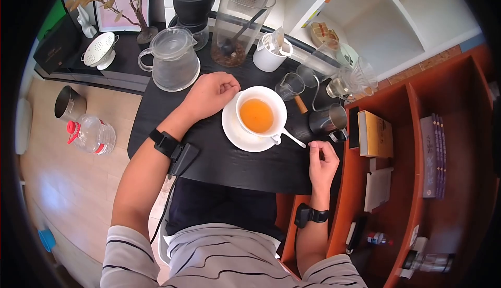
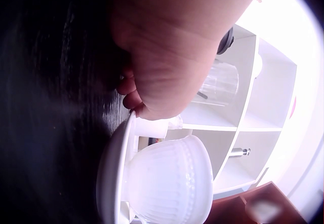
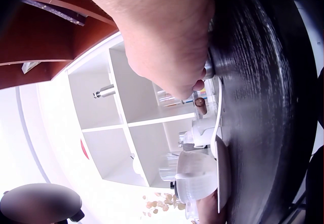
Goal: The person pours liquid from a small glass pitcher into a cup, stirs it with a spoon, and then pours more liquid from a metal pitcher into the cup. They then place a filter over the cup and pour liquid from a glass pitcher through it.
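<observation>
Orange liquid (image 1: 256, 115) shows in head view — left wrist reveals the cup's ribbing (image 2: 167, 183).

Orange glow amid white, black and red-brown

Clear orange liquid (image 1: 256, 116) shows in a round white ceramic cup (image 2: 169, 181), its outer wall patterned with vertical ribbing and a raised band near the rim. The round saucer (image 1: 237, 139) and slim spoon (image 1: 295, 138) are plain white too — set off by a black, wood-grained tabletop (image 1: 224, 168) with fine lighter streaks. Far left, a white footed colander (image 1: 100, 48) is dotted with dark holes. Right, a reddish-brown wooden bookcase (image 1: 409, 157) frames a thick yellow-covered book (image 1: 377, 137). Left, a clear plastic bottle (image 1: 97, 135) wears a red cap (image 1: 71, 127). Nearest, a pale grey shirt (image 1: 224, 262) carries thin wavy black stripes.
</observation>
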The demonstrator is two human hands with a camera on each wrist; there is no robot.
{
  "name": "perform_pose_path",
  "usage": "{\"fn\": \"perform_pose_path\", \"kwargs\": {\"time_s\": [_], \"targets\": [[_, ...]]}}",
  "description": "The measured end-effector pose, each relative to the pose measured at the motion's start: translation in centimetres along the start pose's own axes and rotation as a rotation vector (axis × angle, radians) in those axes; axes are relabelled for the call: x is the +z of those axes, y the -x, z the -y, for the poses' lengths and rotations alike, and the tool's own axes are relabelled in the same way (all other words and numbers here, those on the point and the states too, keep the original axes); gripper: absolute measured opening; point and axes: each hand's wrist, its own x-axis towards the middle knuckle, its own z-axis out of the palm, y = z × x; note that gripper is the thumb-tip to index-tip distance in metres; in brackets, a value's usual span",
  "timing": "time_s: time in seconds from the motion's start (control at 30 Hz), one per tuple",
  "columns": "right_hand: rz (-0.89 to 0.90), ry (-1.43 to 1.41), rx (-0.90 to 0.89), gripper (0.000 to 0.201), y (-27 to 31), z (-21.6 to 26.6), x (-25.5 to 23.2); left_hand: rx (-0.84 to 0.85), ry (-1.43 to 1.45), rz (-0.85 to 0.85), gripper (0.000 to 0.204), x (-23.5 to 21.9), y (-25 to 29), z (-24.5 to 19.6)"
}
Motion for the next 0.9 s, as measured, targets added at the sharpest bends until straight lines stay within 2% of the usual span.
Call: {"fn": "perform_pose_path", "kwargs": {"time_s": [0.9], "targets": [[0.004, -0.013, 0.038, 0.013, -0.06, -0.09, 0.11, 0.005, -0.028, -0.027, 0.012, 0.01, 0.17, -0.2]]}}
